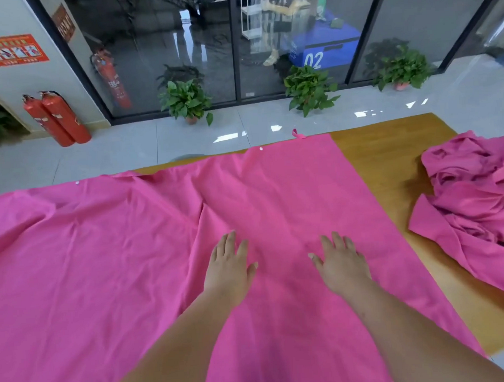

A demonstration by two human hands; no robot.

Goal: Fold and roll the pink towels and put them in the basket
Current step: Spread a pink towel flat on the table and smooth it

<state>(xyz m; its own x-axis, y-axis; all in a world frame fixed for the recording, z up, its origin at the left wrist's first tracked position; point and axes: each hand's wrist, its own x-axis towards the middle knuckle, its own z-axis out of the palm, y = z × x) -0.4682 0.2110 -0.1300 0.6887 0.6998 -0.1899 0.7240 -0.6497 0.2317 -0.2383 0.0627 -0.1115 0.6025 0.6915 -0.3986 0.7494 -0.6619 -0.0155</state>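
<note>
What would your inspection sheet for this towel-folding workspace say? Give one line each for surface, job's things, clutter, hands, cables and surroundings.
Surface: wooden table, largely covered by cloth, bare along its right side.
Job's things: spread pink towel lies open and creased; heap of pink towels sits crumpled at the right; basket not in view.
Clutter: nothing seen.
Hands: left hand and right hand rest flat on the spread towel, fingers straight.
Cables: nothing seen.
Surroundings: tiled floor, glass wall, potted plants along it, fire extinguishers at the left.
</note>
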